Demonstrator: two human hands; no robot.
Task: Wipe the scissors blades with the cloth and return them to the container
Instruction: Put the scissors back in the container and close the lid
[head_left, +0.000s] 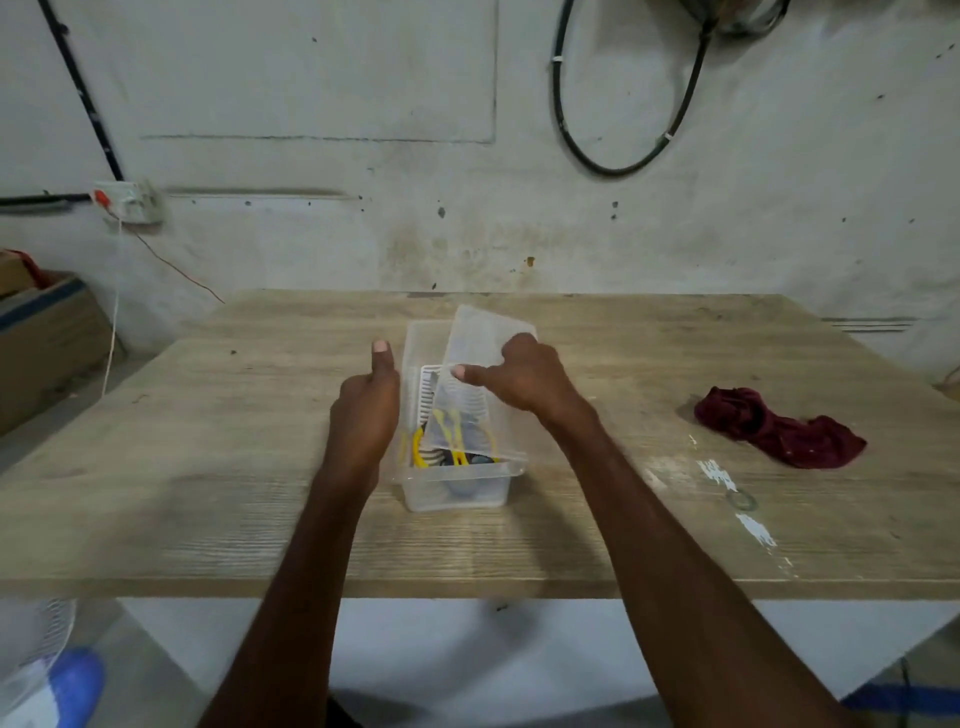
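The counter (208, 493) is a light wooden board with a clear grain, and its front edge runs across the lower part of the view. On the right side it has some white paint marks (737, 499) and a faint ring stain. Behind it stands a rough grey wall (363, 104) with stains and small dark spots. A loop of black cable (623, 156) hangs on the wall at the upper right, and a white socket (127, 202) with thin wires is fixed at the left. A cardboard box (41, 332) stands on the floor at the left.

In the middle of the counter is a clear plastic container (457, 483). The scissors (447, 441), with yellow handles, lie inside it beside a white slotted insert. The right hand (519, 379) pinches the clear lid (483, 343) and holds it tilted over the container. The left hand (363, 410) is against the left wall of the container, fingers curled and thumb raised; whether it grips the wall I cannot tell.

The dark red cloth (779, 428) lies crumpled on the counter, well apart to the right of the container
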